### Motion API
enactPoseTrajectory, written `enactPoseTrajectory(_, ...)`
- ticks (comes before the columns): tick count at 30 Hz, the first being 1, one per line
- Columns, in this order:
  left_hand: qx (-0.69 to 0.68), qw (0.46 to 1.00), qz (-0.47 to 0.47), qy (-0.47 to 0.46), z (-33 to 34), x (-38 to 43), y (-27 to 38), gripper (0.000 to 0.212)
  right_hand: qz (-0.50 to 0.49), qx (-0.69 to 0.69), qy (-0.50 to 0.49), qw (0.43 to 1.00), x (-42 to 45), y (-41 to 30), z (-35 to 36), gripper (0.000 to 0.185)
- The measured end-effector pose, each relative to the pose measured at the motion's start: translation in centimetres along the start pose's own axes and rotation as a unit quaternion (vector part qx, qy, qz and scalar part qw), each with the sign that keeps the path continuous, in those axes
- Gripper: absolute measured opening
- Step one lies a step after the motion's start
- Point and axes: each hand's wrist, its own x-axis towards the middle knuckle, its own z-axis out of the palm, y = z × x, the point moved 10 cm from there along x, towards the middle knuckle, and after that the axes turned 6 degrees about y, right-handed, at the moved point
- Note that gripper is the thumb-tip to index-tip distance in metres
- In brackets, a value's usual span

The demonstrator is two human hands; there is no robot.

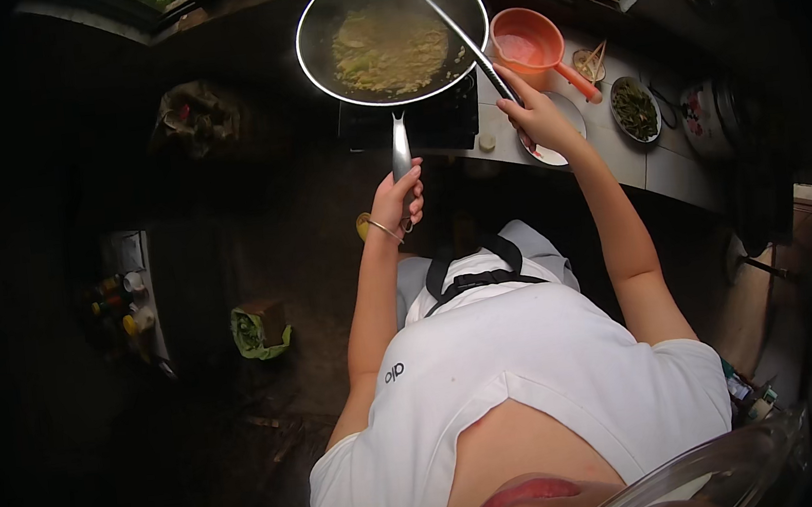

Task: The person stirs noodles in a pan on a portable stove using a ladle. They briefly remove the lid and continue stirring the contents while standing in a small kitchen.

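A large frying pan (320, 60) with a pale rim is over a black cooktop (437, 122). Pale yellowish food with green bits (394, 53) lies inside, under a light haze. My left hand (401, 199) is closed around the pan's metal handle (400, 140). In my right hand (535, 113) is the dark grip of a long metal utensil (454, 25); its far end reaches the pan's far side, and its head is not clear. Below my right hand, a white plate (572, 116) rests on the tiled counter (624, 159).
Right of the pan stand an orange dipper (528, 40) with liquid, a small dish (589, 65) with sticks, a bowl of green vegetables (634, 110) and a flowered pot-like appliance (701, 119). A small round object (487, 143) sits by the counter edge. A green bag (260, 333) is at lower left.
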Motion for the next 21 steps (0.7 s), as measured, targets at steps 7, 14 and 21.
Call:
enactPoseTrajectory(7,-0.003,1.000,0.007,0.004,-0.2,0.0,-0.1,0.040,0.005,-0.018,-0.054,0.998,-5.7,-1.9,-1.4,0.058)
enactPoseTrajectory(14,-0.005,1.000,0.010,-0.007,0.0,0.1,0.1,0.039,0.047,-0.002,-0.117,0.992,-6.0,0.5,2.6,0.056)
enactPoseTrajectory(21,-0.014,1.000,0.014,0.001,-0.1,-0.2,0.2,0.039,0.024,-0.139,-0.062,0.988,-4.0,0.5,3.7,0.056)
